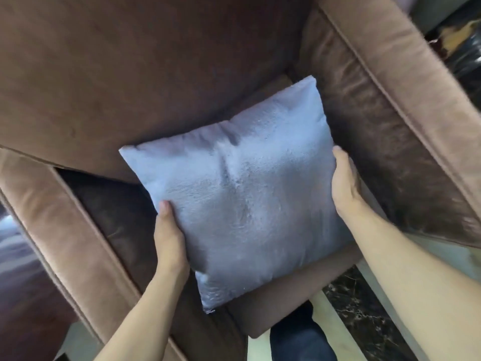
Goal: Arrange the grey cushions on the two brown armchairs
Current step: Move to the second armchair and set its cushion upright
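Observation:
A square grey cushion (242,194) with a velvety sheen sits tilted in the middle of the view, over the seat of a brown armchair (125,82). My left hand (169,238) grips its lower left edge, thumb on the front face. My right hand (345,183) clasps its right edge. The cushion's upper corner points at the gap between the chair's back cushion and its right armrest (390,100). Whether the cushion rests on the seat or is held above it is hidden by the cushion itself.
The chair's left armrest (59,230) runs down the lower left. Pale floor with a dark marble band (364,316) shows at the bottom right, beside my dark trouser leg (299,337). Dark blurred objects lie beyond the right armrest at the top right.

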Demonstrator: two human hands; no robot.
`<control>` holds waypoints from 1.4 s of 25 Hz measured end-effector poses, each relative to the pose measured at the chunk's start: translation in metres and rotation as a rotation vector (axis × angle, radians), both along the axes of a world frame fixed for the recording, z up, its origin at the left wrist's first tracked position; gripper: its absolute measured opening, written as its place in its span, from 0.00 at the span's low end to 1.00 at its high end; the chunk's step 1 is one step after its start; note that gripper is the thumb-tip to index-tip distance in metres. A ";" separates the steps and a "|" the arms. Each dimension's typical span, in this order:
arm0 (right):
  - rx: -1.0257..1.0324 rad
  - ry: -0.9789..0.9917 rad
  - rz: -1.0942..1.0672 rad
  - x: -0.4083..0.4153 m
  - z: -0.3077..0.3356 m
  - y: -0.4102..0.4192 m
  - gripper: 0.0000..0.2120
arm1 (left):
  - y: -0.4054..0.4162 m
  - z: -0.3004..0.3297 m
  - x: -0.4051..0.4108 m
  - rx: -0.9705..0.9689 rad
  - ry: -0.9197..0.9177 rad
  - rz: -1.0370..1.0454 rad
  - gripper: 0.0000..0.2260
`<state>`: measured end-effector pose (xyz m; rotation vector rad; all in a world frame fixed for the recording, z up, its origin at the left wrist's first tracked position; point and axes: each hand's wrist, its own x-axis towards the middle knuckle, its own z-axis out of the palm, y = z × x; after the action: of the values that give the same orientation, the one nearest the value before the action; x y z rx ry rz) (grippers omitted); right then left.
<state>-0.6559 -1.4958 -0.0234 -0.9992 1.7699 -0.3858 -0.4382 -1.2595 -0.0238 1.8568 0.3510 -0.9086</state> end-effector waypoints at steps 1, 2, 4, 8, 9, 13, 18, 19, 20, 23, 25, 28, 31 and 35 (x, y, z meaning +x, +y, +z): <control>-0.004 -0.056 -0.042 0.014 0.015 -0.011 0.32 | -0.003 0.014 0.012 -0.061 -0.016 0.021 0.33; -0.035 -0.135 -0.072 0.032 0.032 -0.021 0.26 | -0.006 0.032 0.024 -0.124 -0.054 0.029 0.32; -0.109 -0.259 -0.147 0.064 0.059 -0.039 0.16 | -0.010 0.056 0.048 -0.224 -0.169 -0.014 0.38; -0.150 -0.284 -0.138 0.131 0.092 -0.074 0.23 | -0.010 0.097 0.103 -0.268 -0.318 -0.178 0.50; -0.183 -0.215 -0.075 0.145 0.097 -0.076 0.30 | -0.008 0.106 0.116 -0.280 -0.326 -0.210 0.48; -0.842 0.040 0.016 0.179 0.130 -0.031 0.24 | -0.002 0.140 0.141 -0.336 -0.511 -0.410 0.34; -1.223 -0.161 1.039 0.267 0.146 0.091 0.18 | -0.001 0.154 0.134 -0.243 -0.727 -0.446 0.08; -1.281 -0.135 1.144 0.280 0.142 0.114 0.16 | 0.002 0.153 0.133 -0.202 -0.757 -0.424 0.12; -1.354 -0.118 1.200 0.287 0.136 0.126 0.15 | 0.004 0.150 0.132 -0.167 -0.790 -0.403 0.14; -1.481 -0.011 1.254 0.270 0.127 0.072 0.16 | 0.005 0.145 0.132 -0.091 -0.892 -0.362 0.07; -1.508 0.266 1.266 0.236 0.126 0.005 0.17 | -0.002 0.141 0.133 -0.089 -0.894 -0.321 0.06; -1.308 0.637 1.185 0.185 0.133 -0.088 0.20 | -0.015 0.143 0.135 -0.104 -0.874 -0.308 0.05; -1.077 0.570 0.826 0.163 0.139 -0.133 0.19 | -0.018 0.141 0.134 -0.178 -0.807 -0.292 0.08; -0.470 -0.049 0.139 0.157 0.134 -0.126 0.21 | 0.007 0.116 0.110 -0.313 -0.420 -0.405 0.41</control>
<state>-0.4985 -1.6222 0.1111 -1.4193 1.5852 -0.7531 -0.3282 -1.2522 0.0922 1.7914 -0.4173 -0.7557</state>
